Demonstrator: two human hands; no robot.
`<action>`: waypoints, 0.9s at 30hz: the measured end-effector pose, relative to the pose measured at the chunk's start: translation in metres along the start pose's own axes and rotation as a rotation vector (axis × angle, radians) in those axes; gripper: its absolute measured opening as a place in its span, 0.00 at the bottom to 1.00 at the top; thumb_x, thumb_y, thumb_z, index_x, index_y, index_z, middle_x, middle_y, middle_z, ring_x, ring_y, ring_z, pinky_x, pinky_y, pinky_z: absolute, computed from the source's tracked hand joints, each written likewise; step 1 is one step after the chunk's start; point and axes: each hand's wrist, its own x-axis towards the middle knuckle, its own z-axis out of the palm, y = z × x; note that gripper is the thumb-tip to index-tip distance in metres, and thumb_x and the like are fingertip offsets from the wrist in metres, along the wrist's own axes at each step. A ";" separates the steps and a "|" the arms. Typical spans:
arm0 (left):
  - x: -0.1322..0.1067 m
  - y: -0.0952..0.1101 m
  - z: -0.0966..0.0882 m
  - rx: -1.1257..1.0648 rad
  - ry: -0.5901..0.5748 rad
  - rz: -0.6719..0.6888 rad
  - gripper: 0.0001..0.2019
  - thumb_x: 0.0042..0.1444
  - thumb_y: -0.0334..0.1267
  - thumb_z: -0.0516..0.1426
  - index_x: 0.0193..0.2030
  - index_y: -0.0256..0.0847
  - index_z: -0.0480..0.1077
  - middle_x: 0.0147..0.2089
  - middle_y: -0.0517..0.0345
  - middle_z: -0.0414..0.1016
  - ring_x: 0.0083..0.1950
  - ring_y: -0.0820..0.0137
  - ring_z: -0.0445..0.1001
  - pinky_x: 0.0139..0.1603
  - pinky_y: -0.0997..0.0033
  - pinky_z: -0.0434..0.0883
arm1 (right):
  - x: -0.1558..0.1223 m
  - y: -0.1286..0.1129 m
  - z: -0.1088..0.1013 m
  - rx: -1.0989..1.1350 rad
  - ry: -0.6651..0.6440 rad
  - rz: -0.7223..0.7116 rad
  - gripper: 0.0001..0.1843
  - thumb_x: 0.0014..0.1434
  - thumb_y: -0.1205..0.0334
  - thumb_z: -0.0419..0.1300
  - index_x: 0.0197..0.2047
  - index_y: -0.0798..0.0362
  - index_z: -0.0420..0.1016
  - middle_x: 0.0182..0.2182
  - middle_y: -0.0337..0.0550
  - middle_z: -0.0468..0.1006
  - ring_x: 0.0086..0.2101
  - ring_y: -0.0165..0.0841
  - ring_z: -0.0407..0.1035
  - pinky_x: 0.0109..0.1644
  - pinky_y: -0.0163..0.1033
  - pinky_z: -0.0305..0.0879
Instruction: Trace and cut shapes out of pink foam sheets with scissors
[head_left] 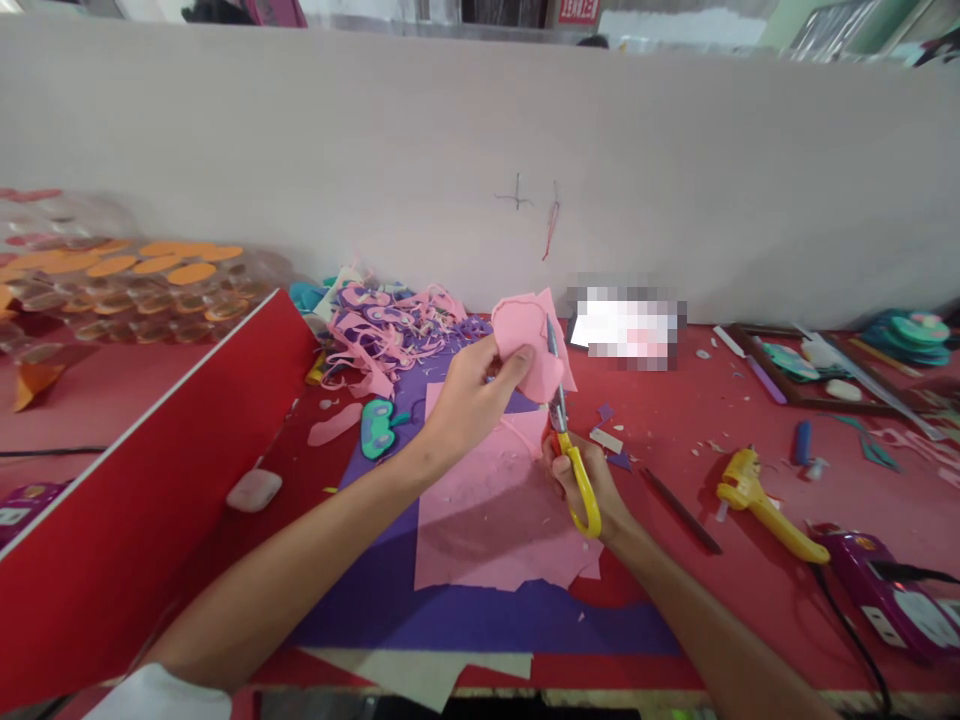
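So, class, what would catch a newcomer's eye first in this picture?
At centre, the left hand holds up a pink piece while the right hand cuts it with yellow scissors. A yellow glue gun lies on the red table to the right; scraps are heaped behind.

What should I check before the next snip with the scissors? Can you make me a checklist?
1. The left hand grips the pink piece: ok.
2. The right hand holds the scissors by the yellow handles: ok.
3. The blades meet the pink piece's edge: ok.
4. The left thumb is away from the blades: cannot tell, it looks close.
5. The glue gun lies apart from both hands: ok.
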 end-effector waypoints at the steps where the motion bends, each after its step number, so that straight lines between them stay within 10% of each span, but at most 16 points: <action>1: 0.000 0.000 0.000 0.001 -0.002 -0.001 0.15 0.66 0.44 0.53 0.29 0.40 0.64 0.29 0.61 0.64 0.30 0.74 0.61 0.32 0.70 0.60 | 0.000 0.000 0.000 0.020 0.005 0.001 0.36 0.60 0.21 0.47 0.28 0.48 0.59 0.20 0.34 0.59 0.21 0.28 0.53 0.22 0.35 0.51; 27: 0.004 0.004 -0.012 0.086 0.097 0.067 0.17 0.67 0.41 0.53 0.28 0.42 0.55 0.27 0.63 0.55 0.29 0.74 0.55 0.30 0.69 0.56 | 0.002 -0.021 -0.005 -0.106 0.017 0.006 0.34 0.60 0.24 0.50 0.25 0.49 0.58 0.21 0.34 0.58 0.22 0.28 0.50 0.26 0.37 0.45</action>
